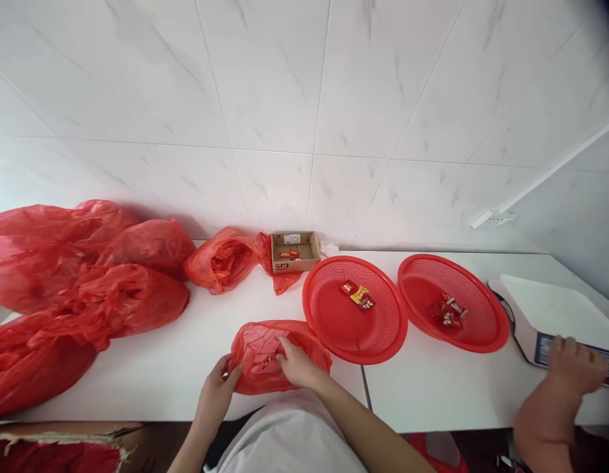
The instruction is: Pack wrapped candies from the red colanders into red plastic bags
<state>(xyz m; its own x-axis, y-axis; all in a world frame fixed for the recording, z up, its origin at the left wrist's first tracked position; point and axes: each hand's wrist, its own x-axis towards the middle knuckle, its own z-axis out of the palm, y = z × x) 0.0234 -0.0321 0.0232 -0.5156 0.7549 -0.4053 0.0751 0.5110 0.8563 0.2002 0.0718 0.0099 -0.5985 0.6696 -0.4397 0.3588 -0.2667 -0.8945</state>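
Plainly enough, the work centred on a red plastic bag (252, 345) that lay near the front edge of the white table (422, 394), close to the wearer's body, its mouth spread open and a few small red-and-white pieces (267, 361) showing inside. The left hand (220, 382) had the bag's left rim pinched between thumb and fingers. The right hand (298, 364) reached over the right side of the opening, index finger stretched out and thumb standing apart from it, with nothing visible between the two; its other fingers were hidden, so whether they held anything could not be told.

Just beyond the bag, to the right, stood a red mesh basket (328, 322) with a short row of wrapped sweets (359, 295) in it. Farther right, a second basket (485, 322) sat tilted, with more wrapped pieces (450, 310) at its bottom. At the far right, another person's hand (577, 365) covered part of the display of a white scale (555, 309). On the far side, near the wall, a small cardboard box (288, 267) held some red packets (290, 255), and bulging red bags (141, 299) crowded the left end.
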